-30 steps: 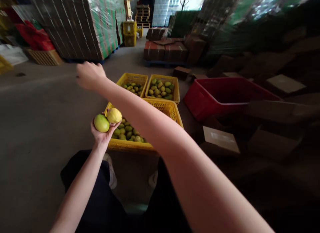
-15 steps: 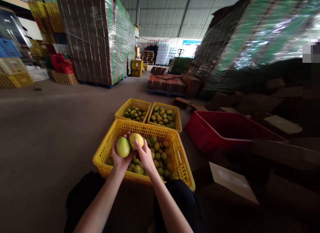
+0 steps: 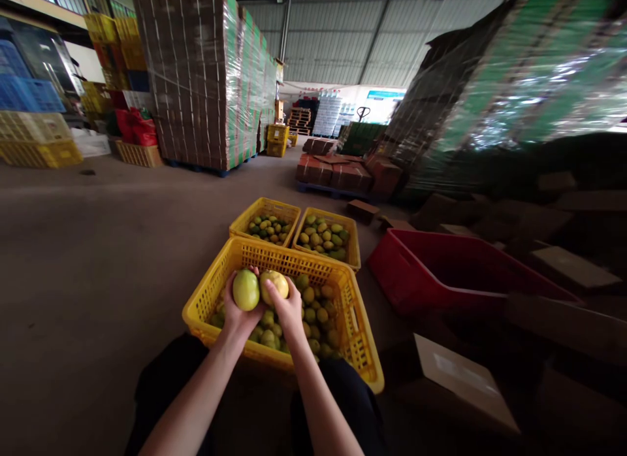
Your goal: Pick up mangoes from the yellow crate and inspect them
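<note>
My left hand (image 3: 239, 317) is closed around a smooth oval green-yellow fruit (image 3: 245, 290); the fruit's exact kind I cannot tell. Right beside it, my right hand (image 3: 289, 309) grips a paler yellow fruit (image 3: 274, 287), thumb across its front. Both fruits are held close together above a large yellow slatted crate (image 3: 365, 342). More green and yellow fruits (image 3: 313, 312) lie inside this crate, partly hidden by my hands and forearms.
Two smaller yellow crates (image 3: 235, 226) (image 3: 356, 247) of similar fruit stand just beyond. To the right are a red tub (image 3: 392, 283) and cardboard boxes (image 3: 463, 371). Wrapped pallet stacks (image 3: 186, 83) (image 3: 490, 83) rise on both sides. Bare concrete floor (image 3: 98, 266) stretches left.
The view has shifted slightly, so the surroundings sit farther right and lower. The yellow fruit has turned in my right hand, and a rougher end shows at its top. Both fruits stay held.
</note>
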The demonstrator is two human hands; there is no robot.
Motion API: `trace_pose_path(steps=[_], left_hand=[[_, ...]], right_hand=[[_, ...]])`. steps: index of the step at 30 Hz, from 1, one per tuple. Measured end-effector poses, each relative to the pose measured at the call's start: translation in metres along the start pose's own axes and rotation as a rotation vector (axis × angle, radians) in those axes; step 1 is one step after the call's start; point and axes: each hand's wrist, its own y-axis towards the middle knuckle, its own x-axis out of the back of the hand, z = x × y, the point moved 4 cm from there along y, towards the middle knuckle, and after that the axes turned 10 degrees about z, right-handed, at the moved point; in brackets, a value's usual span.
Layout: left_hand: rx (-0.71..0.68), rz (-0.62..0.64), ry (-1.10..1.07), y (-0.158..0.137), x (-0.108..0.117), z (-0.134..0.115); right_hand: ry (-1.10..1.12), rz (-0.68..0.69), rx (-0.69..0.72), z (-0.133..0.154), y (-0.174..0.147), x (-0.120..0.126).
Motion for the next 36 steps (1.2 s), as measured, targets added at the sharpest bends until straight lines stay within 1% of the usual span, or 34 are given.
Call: trace_pose_path(steps=[3, 6, 8, 10, 15, 18, 21, 25, 36], left_hand=[[0.026, 0.011, 0.027, -0.004, -0.002, -0.002], [0.077, 0.044, 0.035, -0.007, -0.002, -0.003], [0.095, 0.05, 0.012, -0.009, -0.002, -0.004], [0.087, 0.043, -0.016, -0.01, -0.002, -0.004], [0.077, 0.048, -0.066, -0.006, -0.001, -0.004], [0.046, 0.008, -0.108, -0.004, -0.002, -0.004], [0.046, -0.033, -0.127, -0.003, -0.002, -0.002], [0.051, -0.041, -0.108, -0.003, -0.001, 0.0], [0.05, -0.043, -0.07, 0.001, 0.002, 0.001]], right_hand=[[0.079, -0.068, -0.047, 0.001, -0.001, -0.001], [0.241, -0.123, -0.089, 0.002, -0.002, 0.0], [0.331, -0.141, -0.087, 0.004, -0.001, 0.002], [0.373, -0.152, -0.077, 0.007, -0.001, 0.005], [0.418, -0.18, -0.086, 0.009, 0.0, 0.012], [0.467, -0.172, -0.104, 0.008, 0.001, 0.013], [0.519, -0.158, -0.132, 0.005, 0.002, 0.012], [0.542, -0.166, -0.163, 0.003, 0.002, 0.012], [0.568, -0.143, -0.182, 0.004, 0.001, 0.01]])
